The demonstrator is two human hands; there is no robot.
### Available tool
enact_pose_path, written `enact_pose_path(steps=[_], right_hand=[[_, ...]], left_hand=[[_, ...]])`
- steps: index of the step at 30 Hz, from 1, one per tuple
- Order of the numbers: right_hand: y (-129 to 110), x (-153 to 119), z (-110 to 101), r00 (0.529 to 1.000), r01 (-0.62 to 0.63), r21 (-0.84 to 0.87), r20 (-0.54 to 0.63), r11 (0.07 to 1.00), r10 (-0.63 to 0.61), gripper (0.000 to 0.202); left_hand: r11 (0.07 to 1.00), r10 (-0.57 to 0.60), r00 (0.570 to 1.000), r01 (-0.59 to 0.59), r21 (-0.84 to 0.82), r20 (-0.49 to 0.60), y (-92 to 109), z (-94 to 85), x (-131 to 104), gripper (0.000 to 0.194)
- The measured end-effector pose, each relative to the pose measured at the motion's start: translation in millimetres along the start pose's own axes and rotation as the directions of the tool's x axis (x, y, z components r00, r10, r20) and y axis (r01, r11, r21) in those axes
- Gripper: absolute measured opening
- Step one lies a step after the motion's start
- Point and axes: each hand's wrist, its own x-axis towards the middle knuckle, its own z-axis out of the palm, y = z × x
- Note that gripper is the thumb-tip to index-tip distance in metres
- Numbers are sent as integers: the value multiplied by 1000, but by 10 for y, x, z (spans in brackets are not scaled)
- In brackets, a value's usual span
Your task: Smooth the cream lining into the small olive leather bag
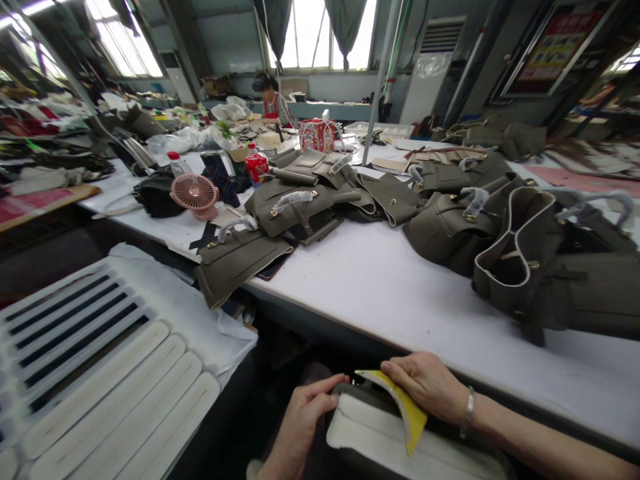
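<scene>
1. White padded strips (125, 393) lie side by side on a white sheet at your far left, beside rows of dark strips (65, 333).
2. Past them on the bench (380, 280) stands a pink desk fan (195, 195), with a black bag (157, 195) just beside it and a red can (257, 167) behind.
3. Olive bag panels (240, 260) with gold studs lie near the bench's front edge; one hangs over it. More olive bags (300, 207) are piled behind them, their handles wrapped in clear film.
4. Your left hand (300, 420) is low in front of you, below the bench edge. Its fingers (327, 387) are curled and pinching the top edge of an olive bag piece (360, 393) in your lap.
5. That bag piece carries a white padded strip (370, 433) across its face, and a yellow card (407, 410) curves up and over it between your two hands.
6. Your right hand (430, 387), with a silver bracelet (468, 413) at the wrist, lies with its fingers (395, 367) pressed together flat on the yellow card, holding it down.
7. Well to the right on the bench, an open olive bag (515, 253) with pale edging lies on its side among other finished bags (450, 227).
8. Far across the room, a person (273, 100) sits at another bench, near a red patterned box (316, 135).
</scene>
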Motion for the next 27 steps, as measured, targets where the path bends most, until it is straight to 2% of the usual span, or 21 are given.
enact_pose_path(steps=[3, 8, 10, 15, 19, 21, 22, 23, 24, 25, 27], right_hand=[[-76, 154, 16, 1000, 16, -101, -9, 995, -17, 60], [-297, 427, -21, 980, 173, -351, -32, 920, -196, 56], [-388, 490, -69, 972, 194, -384, -47, 903, -229, 54], [-540, 521, -127, 981, 166, -405, -25, 899, -192, 54], [-525, 457, -237, 994, 60, -372, -63, 926, -90, 52], [-470, 366, -373, 998, 3, -196, -58, 981, -14, 49], [-437, 291, -448, 999, -24, -20, -41, 1000, 24, 46], [-407, 192, -515, 998, -57, 201, -8, 978, 59, 44], [-385, 67, -565, 995, -96, 427, 28, 899, 93, 42], [-377, -81, -587, 990, -138, 617, 63, 775, 126, 42], [-417, -419, -521, 970, -214, 851, 130, 480, 204, 45]], left_hand=[[998, 8, 999, -6, 67, -39, -13, 29, 24, 42], [950, 123, 985, -82, 302, -120, -5, 124, 12, 43], [950, 127, 985, -86, 300, -120, -7, 116, 4, 41], [992, 51, 998, -47, 120, -27, -17, 22, 35, 38], [983, 55, 993, -35, 180, -107, -16, 53, 59, 38], [994, 55, 992, -44, 98, -115, -63, 89, 28, 39], [999, 39, 994, -40, -6, -106, -113, 103, -1, 42], [990, -1, 995, -13, -139, -102, -184, 112, -34, 46], [961, -66, 992, 34, -273, -108, -274, 115, -68, 49], [918, -159, 979, 100, -384, -127, -380, 114, -98, 51], [815, -385, 909, 253, -521, -161, -613, 115, -133, 56]])
